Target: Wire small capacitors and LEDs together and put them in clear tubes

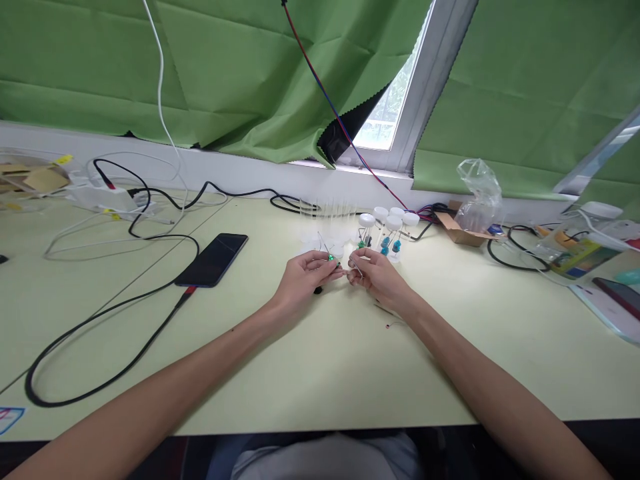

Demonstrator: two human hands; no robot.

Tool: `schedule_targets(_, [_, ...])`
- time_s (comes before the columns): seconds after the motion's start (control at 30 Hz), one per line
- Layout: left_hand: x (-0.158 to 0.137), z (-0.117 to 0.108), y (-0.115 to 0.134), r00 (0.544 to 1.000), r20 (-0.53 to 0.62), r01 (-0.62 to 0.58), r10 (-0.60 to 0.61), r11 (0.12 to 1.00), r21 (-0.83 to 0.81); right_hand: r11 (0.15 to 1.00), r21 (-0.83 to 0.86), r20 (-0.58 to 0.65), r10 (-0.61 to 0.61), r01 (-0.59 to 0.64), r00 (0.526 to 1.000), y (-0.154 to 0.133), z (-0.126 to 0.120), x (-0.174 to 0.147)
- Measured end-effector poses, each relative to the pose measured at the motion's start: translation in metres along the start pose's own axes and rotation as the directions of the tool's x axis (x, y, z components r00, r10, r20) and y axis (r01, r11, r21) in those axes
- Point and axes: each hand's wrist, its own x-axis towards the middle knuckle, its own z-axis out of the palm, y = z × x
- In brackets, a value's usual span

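My left hand is closed in a pinch on a small shiny green piece with thin wire sticking up from it; its exact kind is too small to tell. Close beside it, my right hand pinches a thin pale wire between thumb and fingers. The fingertips of both hands nearly meet. Just beyond them stand several clear vials with white caps, holding teal pieces and green ones. A row of clear upright tubes is behind my left hand. A small black item lies under the left fingers.
A black phone with a black cable lies on the left of the table. At right are an open cardboard box, a clear plastic bag and another phone. A tiny red-tipped wire lies near my right wrist.
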Motion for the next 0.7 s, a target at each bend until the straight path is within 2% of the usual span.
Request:
schedule_targets(0.17, [-0.0013, 0.0007, 0.0008, 1.0, 0.005, 0.006, -0.006, 1.0, 0.012, 0.994, -0.072, -0.052, 0.083, -0.087, 0.995, 0.0002, 0.0002, -0.001])
schedule_targets(0.27, [-0.0022, 0.001, 0.0015, 1.0, 0.01, 0.01, -0.01, 1.0, 0.022, 0.989, -0.101, -0.036, 0.103, -0.106, 0.994, 0.0017, -0.0006, -0.001])
schedule_targets(0.43, [-0.0035, 0.0025, 0.0037, 1.0, 0.004, 0.016, -0.016, 1.0, 0.02, 0.987, -0.046, 0.002, 0.151, -0.151, 0.988, 0.0023, -0.0024, -0.0003])
schedule_targets(0.7, [-0.0021, 0.0021, 0.0019, 1.0, -0.008, 0.003, -0.002, 0.999, 0.05, 0.992, -0.029, 0.012, 0.123, -0.123, 0.992, 0.0003, -0.0029, -0.0026])
